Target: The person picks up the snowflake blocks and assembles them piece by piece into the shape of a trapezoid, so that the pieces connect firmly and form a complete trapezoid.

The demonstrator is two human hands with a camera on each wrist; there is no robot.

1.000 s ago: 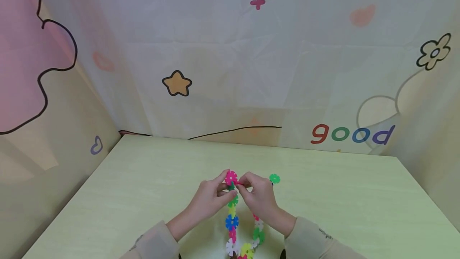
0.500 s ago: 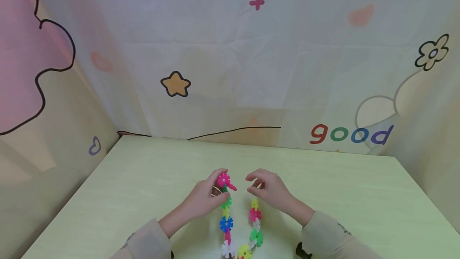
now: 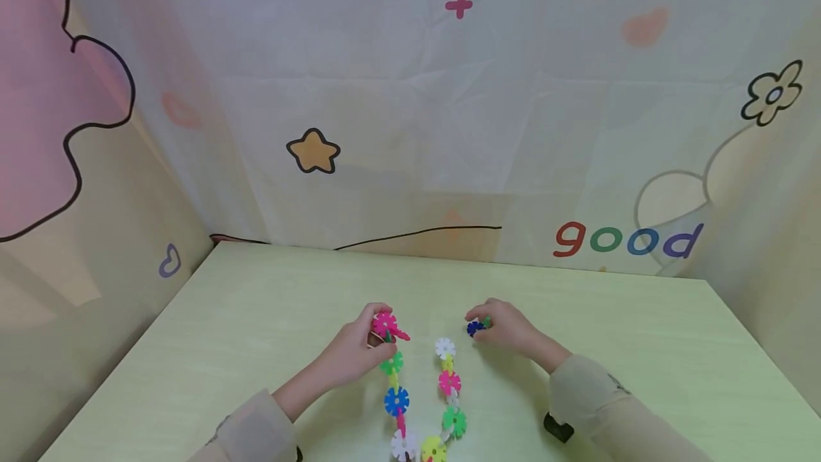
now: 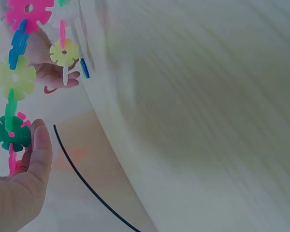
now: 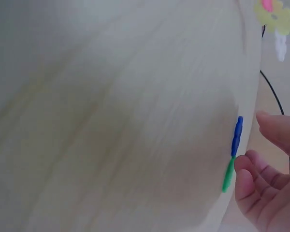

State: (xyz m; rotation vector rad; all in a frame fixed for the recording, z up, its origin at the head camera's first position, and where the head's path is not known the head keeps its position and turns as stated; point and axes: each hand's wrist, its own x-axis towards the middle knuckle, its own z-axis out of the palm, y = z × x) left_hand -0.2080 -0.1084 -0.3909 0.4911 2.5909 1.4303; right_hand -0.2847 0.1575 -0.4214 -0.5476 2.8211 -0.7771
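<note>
My left hand (image 3: pixel 349 353) grips the upper end of a chain of interlocking snowflake discs. There it has a pink disc (image 3: pixel 385 323) and, in the left wrist view, a dark green disc (image 4: pixel 20 139) between thumb and fingers. The chain hangs down past a blue disc (image 3: pixel 396 401) and comes back up on the right to a white disc (image 3: pixel 445 348). My right hand (image 3: pixel 511 330) hovers over a joined pair lying on the table, a dark blue disc (image 5: pixel 237 137) and a green disc (image 5: pixel 228 175). Its thumb and fingers are apart; contact with the green disc is unclear.
A pale wooden-looking table (image 3: pixel 609 348) lies under both hands. Behind it hangs a printed cloth (image 3: pixel 398 127) with a star and the word "good". The chain's lowest discs leave the bottom of the head view.
My right hand has let go of the pink disc at the chain's end and moved right to the blue and green pair. My left hand has shifted left with the chain.
</note>
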